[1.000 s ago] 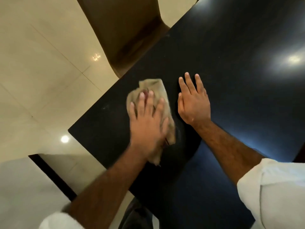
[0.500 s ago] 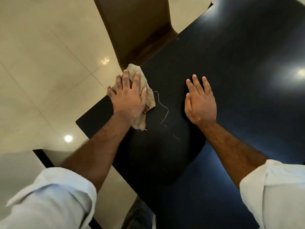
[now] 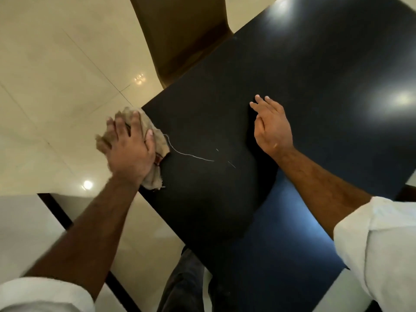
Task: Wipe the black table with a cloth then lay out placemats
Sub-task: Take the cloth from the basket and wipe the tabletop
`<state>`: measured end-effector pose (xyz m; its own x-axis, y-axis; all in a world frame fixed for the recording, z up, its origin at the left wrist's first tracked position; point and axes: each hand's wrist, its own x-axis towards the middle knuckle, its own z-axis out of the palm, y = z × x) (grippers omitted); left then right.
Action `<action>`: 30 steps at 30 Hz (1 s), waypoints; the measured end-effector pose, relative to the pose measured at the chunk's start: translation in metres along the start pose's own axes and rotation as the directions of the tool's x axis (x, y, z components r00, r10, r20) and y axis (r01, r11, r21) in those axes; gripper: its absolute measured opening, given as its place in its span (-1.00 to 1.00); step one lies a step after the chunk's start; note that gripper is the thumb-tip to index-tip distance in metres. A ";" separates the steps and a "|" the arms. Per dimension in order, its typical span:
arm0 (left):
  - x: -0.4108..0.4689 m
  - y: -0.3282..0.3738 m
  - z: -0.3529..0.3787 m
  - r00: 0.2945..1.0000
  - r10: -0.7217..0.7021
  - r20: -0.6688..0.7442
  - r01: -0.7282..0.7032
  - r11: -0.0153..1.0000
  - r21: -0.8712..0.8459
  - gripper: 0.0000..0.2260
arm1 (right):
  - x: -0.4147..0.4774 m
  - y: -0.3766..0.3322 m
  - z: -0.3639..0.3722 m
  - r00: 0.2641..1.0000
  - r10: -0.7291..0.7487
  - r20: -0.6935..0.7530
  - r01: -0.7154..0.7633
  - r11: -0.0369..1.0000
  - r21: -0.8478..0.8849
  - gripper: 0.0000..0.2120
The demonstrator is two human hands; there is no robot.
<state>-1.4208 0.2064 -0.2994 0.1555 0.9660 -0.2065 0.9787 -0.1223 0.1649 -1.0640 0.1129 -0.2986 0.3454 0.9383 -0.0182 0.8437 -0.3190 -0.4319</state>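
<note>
The glossy black table [image 3: 315,109] fills the right and middle of the head view. My left hand [image 3: 129,149] presses flat on a frayed beige cloth [image 3: 157,140] at the table's left corner, with part of the cloth hanging past the edge. A thin loose thread [image 3: 191,155] trails from the cloth across the tabletop. My right hand [image 3: 272,127] rests on the table with its fingers together, apart from the cloth. No placemats are in view.
A brown chair [image 3: 180,34] stands pushed against the table's far left edge. Cream floor tiles [image 3: 56,75] lie to the left. My dark trouser legs [image 3: 182,282] show below the table's near edge. A dark strip [image 3: 58,212] crosses the floor at lower left.
My left hand has slid the cloth leftward from the middle of the table to its left corner, and a thread now trails behind. My right hand has stayed in place, now tilted.
</note>
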 end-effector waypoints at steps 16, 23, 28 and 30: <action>-0.331 0.198 0.113 0.648 0.704 0.288 -0.742 0.669 0.035 -0.26 | -0.196 0.089 -0.044 0.998 0.021 0.065 -0.018 0.999 -0.050 -0.42; -0.396 0.169 0.123 0.635 0.718 0.285 -0.761 0.645 0.071 -0.26 | -0.304 0.079 -0.034 0.993 0.095 0.071 -0.092 0.995 -0.039 -0.36; -0.423 0.160 0.117 0.601 0.782 0.167 -0.796 0.604 0.038 -0.49 | -0.367 0.072 -0.027 0.968 0.202 0.147 -0.199 0.979 -0.034 -0.33; -0.428 0.157 0.121 0.564 0.819 0.103 -0.821 0.570 -0.034 -0.58 | -0.385 0.069 -0.025 0.963 0.222 0.151 -0.220 0.975 -0.029 -0.31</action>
<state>-1.3175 -0.2535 -0.3014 0.9032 0.4216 -0.0803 0.4255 -0.8552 0.2959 -1.1282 -0.2743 -0.2990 0.4580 0.8532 -0.2495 0.7582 -0.5214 -0.3914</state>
